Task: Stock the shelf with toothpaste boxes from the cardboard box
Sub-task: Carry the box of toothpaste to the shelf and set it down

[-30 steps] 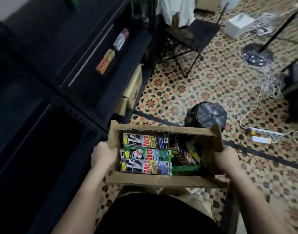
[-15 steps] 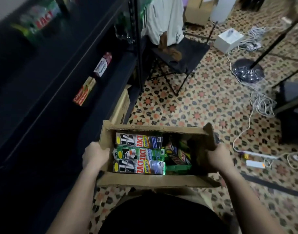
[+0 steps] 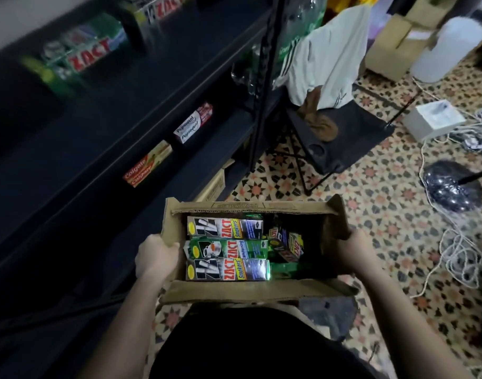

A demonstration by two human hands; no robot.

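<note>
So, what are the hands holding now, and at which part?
Both hold the cardboard box of toothpaste boxes: the left hand grips its left end wall, the right hand its right end wall.

Single head-worn wide-angle view, looking forward and steeply down past the person's torso; no second view to overlap with. Close in at centre frame: left hand (image 3: 156, 255) and right hand (image 3: 354, 251) gripping opposite ends of the cardboard box (image 3: 250, 292). Left of the grip runs the dark shelf (image 3: 141, 110), its upper level blurred; right of it, patterned floor (image 3: 376, 209) recedes.
</note>
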